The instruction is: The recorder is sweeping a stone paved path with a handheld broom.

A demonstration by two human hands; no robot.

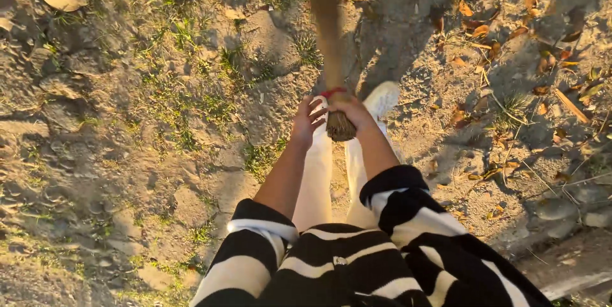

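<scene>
The right hand (pixel 350 110) is closed tight round the top of the straw broom (pixel 329 39). The left hand (pixel 307 121) touches it with loose fingers. The brush points far over the dirt ground (pixel 127 122). Best to hold firm and sweep low.

Black-and-white striped top, wide horizontal bands, loose knit; sleeves pushed up to mid-forearm, cuffs bunched at lower centre of frame. Small pale tag or button on the front hem (too small to tell which). White trousers, plain. One white shoe (pixel 381 98) visible at centre, rounded toe. Forearms and hands bare, no gloves.
</scene>
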